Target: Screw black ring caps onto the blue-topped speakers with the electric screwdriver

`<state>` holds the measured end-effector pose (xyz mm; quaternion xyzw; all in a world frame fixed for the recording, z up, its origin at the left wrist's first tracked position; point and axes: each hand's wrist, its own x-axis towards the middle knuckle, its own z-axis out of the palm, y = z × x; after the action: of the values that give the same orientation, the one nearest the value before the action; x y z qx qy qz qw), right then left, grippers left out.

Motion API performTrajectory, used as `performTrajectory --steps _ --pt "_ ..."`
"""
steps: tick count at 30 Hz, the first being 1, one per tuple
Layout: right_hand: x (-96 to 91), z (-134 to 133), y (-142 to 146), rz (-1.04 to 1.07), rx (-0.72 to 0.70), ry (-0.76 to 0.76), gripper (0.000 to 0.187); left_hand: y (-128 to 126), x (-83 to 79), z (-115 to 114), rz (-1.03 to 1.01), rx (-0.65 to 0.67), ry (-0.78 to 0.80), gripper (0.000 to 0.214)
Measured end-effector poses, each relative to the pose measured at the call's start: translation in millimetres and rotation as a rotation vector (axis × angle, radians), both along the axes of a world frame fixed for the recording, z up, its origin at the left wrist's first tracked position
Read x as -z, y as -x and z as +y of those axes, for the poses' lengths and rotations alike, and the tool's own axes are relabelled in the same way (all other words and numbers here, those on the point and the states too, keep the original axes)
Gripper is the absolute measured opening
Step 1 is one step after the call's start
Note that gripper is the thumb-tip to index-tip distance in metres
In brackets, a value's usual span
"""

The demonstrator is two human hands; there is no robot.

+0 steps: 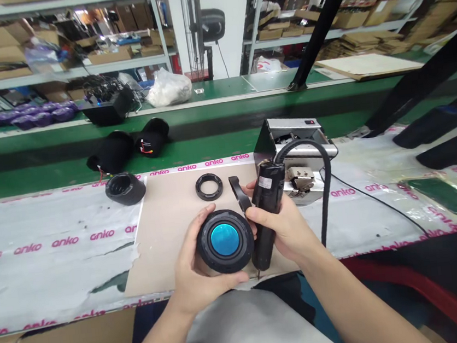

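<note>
My left hand grips a round black speaker part with a blue disc at its centre, facing up towards me. My right hand is shut around a black corded electric screwdriver, held upright with its bit pointing down near the sheet's front edge. A curved black ring stands on edge between the speaker part and my right hand, partly hidden by my fingers. A second black rubber ring lies flat on the tan cardboard sheet beyond the speaker part.
A black cup-shaped housing sits at the sheet's left. Two black cylinders lie behind it on the green bench. A silver metal box stands behind my right hand. Shelves of cardboard boxes fill the background.
</note>
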<state>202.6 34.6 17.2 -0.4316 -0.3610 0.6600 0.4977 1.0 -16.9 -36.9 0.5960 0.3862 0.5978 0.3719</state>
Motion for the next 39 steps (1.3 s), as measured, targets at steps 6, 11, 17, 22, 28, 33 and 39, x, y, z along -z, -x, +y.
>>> performTrajectory --steps 6,11,17,22,28,33,39 --pt "1.0 1 0 0.002 0.007 -0.010 0.067 -7 8.6 -6 0.005 -0.045 -0.024 0.105" --pt "2.3 1 0 0.013 0.008 -0.021 0.066 -5 0.7 -6 0.011 -0.045 -0.006 0.119" --pt "2.1 -1 -1 0.034 -0.025 -0.025 0.063 8 -25.0 4 0.098 0.097 0.167 0.105" --pt "5.4 0 1 0.041 -0.035 -0.028 0.067 9 -25.1 10 0.171 0.057 0.025 0.095" --pt "-1.2 3 -5 0.013 -0.025 -0.062 0.067 7 -24.5 10 0.245 0.017 -0.035 0.097" --pt "-23.0 -5 -22 -0.105 -0.017 -0.171 0.068 11 -35.7 14 0.247 0.114 0.128 0.129" --pt "-14.6 -16 -19 0.093 -0.051 -0.113 0.059 14 -40.8 23 0.202 0.272 0.187 0.126"
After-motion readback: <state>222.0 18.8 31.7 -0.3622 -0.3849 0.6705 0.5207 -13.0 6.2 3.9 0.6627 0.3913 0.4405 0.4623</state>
